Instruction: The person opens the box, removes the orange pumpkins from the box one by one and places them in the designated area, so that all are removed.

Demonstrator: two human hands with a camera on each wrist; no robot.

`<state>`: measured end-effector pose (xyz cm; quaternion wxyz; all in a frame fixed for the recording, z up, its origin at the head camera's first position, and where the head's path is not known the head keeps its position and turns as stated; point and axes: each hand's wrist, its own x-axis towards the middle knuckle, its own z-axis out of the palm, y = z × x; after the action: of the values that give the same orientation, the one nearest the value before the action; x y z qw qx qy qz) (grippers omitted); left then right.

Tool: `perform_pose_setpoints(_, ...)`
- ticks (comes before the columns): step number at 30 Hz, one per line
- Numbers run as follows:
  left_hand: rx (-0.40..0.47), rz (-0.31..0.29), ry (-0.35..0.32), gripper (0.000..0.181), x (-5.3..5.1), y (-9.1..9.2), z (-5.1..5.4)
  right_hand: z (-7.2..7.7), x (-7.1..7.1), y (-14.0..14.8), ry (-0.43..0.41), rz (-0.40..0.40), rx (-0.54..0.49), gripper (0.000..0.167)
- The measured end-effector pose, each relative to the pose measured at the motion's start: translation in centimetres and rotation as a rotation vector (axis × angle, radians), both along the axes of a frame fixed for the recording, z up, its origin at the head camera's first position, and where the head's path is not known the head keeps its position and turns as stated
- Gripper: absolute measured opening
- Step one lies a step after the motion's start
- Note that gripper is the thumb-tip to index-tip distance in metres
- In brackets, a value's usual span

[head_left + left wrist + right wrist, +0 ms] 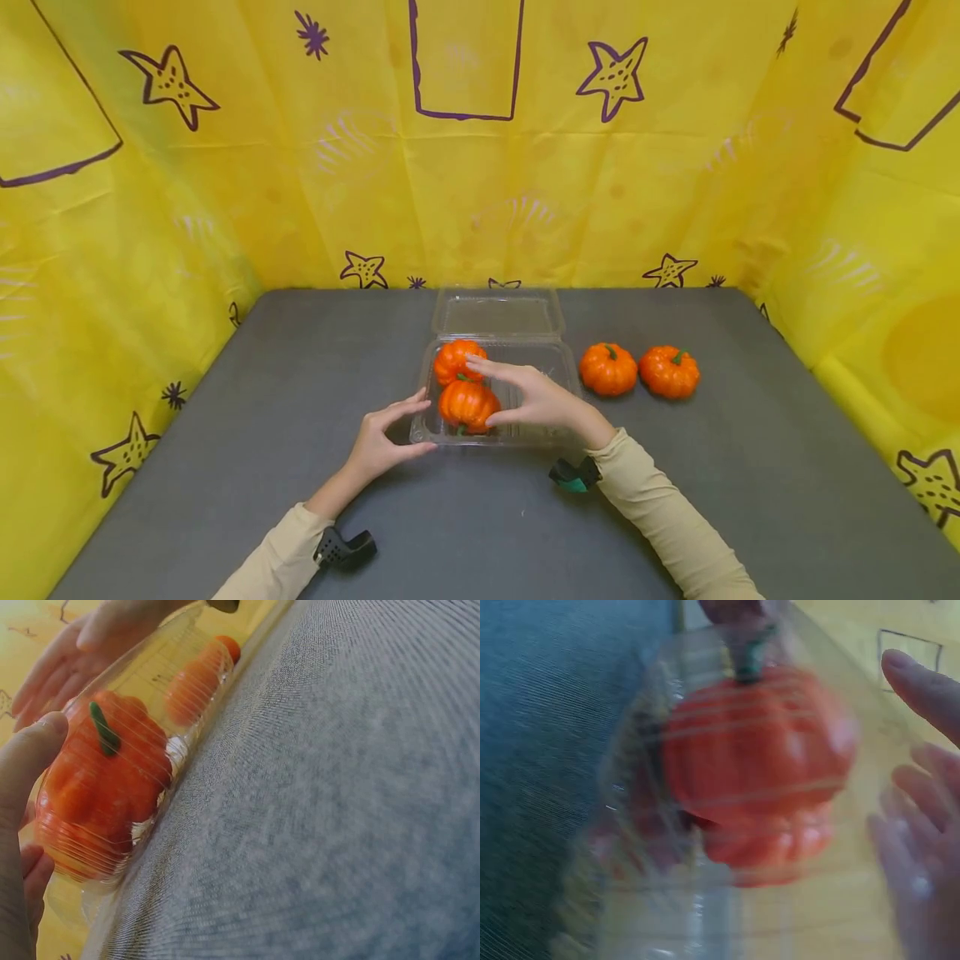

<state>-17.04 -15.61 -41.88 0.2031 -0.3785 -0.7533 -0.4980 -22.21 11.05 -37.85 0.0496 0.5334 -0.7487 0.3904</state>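
A clear plastic clamshell box (525, 437) lies with its lid (498, 315) folded back. Two small orange pumpkins fill its left side: a rear pumpkin (456, 360) and a front pumpkin (468, 407), which lies tipped with a green stem toward the near wall. My left hand (378, 437) is at the box's left front corner, thumb and fingers spread along the edge. Over the box, my right hand (536, 400) has its fingers spread beside the pumpkins. The right wrist view shows a gap between that hand (922, 802) and the blurred front pumpkin (757, 750).
To the right of the box, two more pumpkins stand side by side, a nearer one (608, 370) and a farther-right one (669, 372). The dark grey table (480, 517) meets yellow patterned cloth (480, 183) at the back and sides.
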Motion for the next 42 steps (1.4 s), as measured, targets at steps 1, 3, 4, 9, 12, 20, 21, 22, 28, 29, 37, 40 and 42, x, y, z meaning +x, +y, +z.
perform_pose_setpoints(1,0.002,0.001,0.002,0.059,0.0,0.0,0.0,-0.2,-0.1,-0.1,-0.003,0.007,0.009,0.072)
perform_pose_setpoints(3,0.004,-0.001,0.008,0.059,-0.1,0.0,0.0,-0.5,-0.1,-0.3,-0.025,0.015,0.024,0.070)
perform_pose_setpoints(4,0.005,-0.001,0.012,0.059,-0.2,-0.1,0.0,-0.6,-0.1,-0.4,-0.035,0.016,0.027,0.069)
perform_pose_setpoints(9,0.007,-0.012,-0.002,0.057,-0.2,-0.1,-0.1,-1.0,0.2,-0.5,-0.075,0.018,0.102,0.067)
perform_pose_setpoints(12,0.005,-0.005,-0.020,0.060,-0.2,-0.1,-0.1,-1.1,0.4,-0.5,-0.063,0.026,0.162,0.066)
perform_pose_setpoints(20,0.043,-0.005,-0.083,0.062,-0.1,0.0,-0.3,-1.7,0.3,-0.7,-0.018,0.000,0.185,0.069)
perform_pose_setpoints(21,0.048,-0.008,-0.091,0.062,-0.1,0.0,-0.3,-1.8,0.3,-0.7,-0.017,-0.006,0.186,0.071)
perform_pose_setpoints(22,0.052,-0.011,-0.098,0.061,-0.1,0.0,-0.3,-1.9,0.3,-0.7,-0.013,-0.011,0.187,0.073)
perform_pose_setpoints(28,0.049,0.019,-0.118,0.060,0.1,0.1,-0.3,-2.5,0.1,-0.5,0.057,-0.057,0.159,0.074)
perform_pose_setpoints(29,0.048,0.024,-0.119,0.060,0.2,0.2,-0.3,-2.6,0.1,-0.5,0.062,-0.065,0.150,0.073)
perform_pose_setpoints(37,0.039,0.041,-0.097,0.059,0.4,0.1,-0.2,-2.5,-0.2,0.1,0.011,-0.111,0.075,0.076)
perform_pose_setpoints(40,0.034,0.048,-0.090,0.060,0.2,0.1,-0.1,-2.2,-0.4,0.2,-0.010,-0.093,0.009,0.075)
perform_pose_setpoints(42,0.035,0.051,-0.087,0.060,0.2,0.2,-0.1,-2.1,-0.4,0.4,-0.042,-0.066,-0.031,0.072)
